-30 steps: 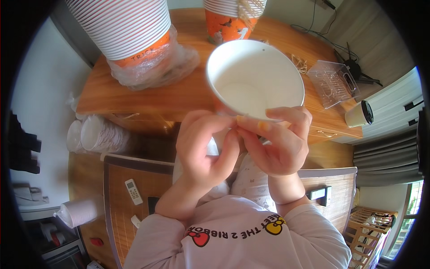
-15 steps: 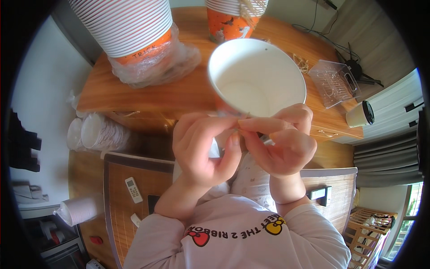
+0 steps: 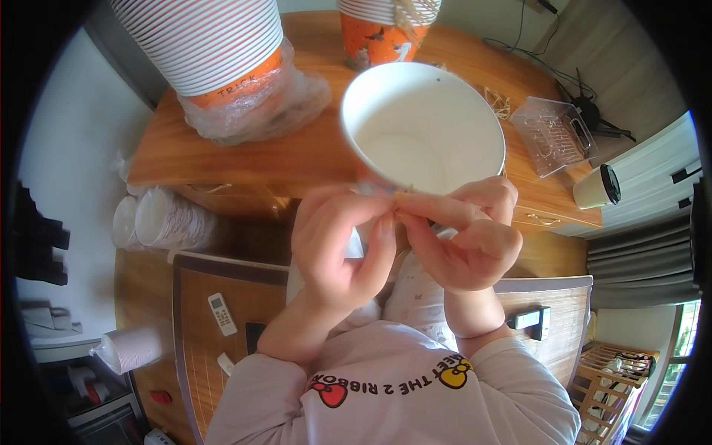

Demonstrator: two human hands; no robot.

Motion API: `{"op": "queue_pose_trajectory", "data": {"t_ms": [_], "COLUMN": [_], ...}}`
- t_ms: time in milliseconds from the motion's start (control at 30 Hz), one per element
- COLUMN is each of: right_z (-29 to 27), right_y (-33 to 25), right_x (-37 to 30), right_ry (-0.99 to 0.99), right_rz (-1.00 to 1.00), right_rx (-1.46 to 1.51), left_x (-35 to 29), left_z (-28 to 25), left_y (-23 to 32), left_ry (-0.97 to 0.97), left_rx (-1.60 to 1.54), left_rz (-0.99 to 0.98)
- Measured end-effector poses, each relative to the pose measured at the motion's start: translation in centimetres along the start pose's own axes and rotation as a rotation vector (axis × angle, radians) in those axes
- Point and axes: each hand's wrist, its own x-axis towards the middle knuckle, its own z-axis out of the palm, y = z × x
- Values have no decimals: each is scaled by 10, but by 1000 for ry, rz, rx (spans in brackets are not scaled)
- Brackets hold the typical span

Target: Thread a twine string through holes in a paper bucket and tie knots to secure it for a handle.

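A large white-lined paper bucket point(image 3: 466, 122) tilts toward me at the near edge of the table, with a small dark hole by its far rim. Both my hands meet at its near rim. My left hand point(image 3: 332, 248) is closed in a pinch, thumb and forefinger tips together. Right against it, my right hand point(image 3: 471, 241) pinches too, fingertips touching the left ones. Whatever lies between the fingertips is too small and hidden to name.
On the wooden table point(image 3: 315, 159) stand a tall stack of orange paper buckets point(image 3: 215, 59) in crumpled plastic and a second stack point(image 3: 386, 41) with twine over it. Loose twine point(image 3: 497, 104), a clear plastic box point(image 3: 552, 137) and a lidded cup point(image 3: 595, 187) are at right.
The bucket has shifted very slightly left and up. My left hand has moved a little to the right; both hands keep their pinch at the near rim.
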Motion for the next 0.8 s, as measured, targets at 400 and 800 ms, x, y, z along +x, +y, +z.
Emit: {"op": "queue_pose_trajectory", "data": {"t_ms": [400, 800], "right_z": [-3, -8], "right_y": [-4, -4], "right_x": [0, 0], "right_ry": [-16, -31], "right_rz": [5, 18], "right_rx": [-71, -82], "left_x": [-4, -3], "left_z": [2, 4], "left_y": [3, 3], "left_ry": [-8, -38], "left_rx": [-94, 11], "left_rz": [-123, 0]}}
